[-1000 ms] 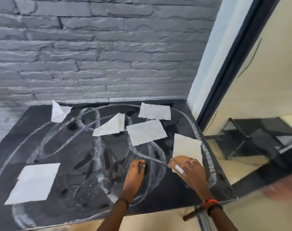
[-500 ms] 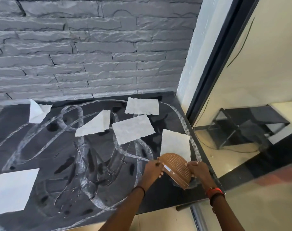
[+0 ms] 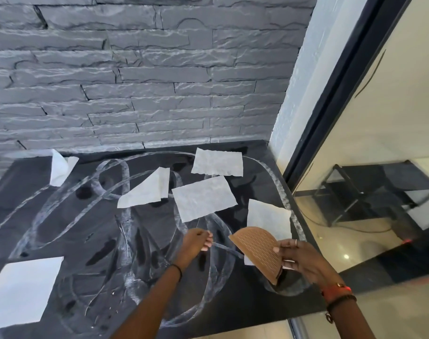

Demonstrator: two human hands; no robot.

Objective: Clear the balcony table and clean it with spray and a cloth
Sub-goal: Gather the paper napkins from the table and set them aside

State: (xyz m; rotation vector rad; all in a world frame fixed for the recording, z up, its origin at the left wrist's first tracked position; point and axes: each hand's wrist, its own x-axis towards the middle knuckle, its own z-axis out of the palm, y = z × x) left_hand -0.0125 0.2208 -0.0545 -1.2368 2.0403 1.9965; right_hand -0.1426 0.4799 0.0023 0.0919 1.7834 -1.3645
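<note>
The black balcony table is streaked with white smears. Several white paper pieces lie on it, among them one in the middle, one at the back and a large one at the front left. My right hand grips a brown ribbed half-round mat, tilted up off the table's right side, over another paper piece. My left hand hovers just left of the mat with its fingers curled in, holding nothing that I can see.
A grey brick wall runs right behind the table. To the right stands a glass door with a black frame, close to the table's right edge. The table's front edge is near my arms.
The brown mat has come up off the table into my right hand. My left hand, which touched the mat's edge half a second ago, has let go and drawn back to the left.
</note>
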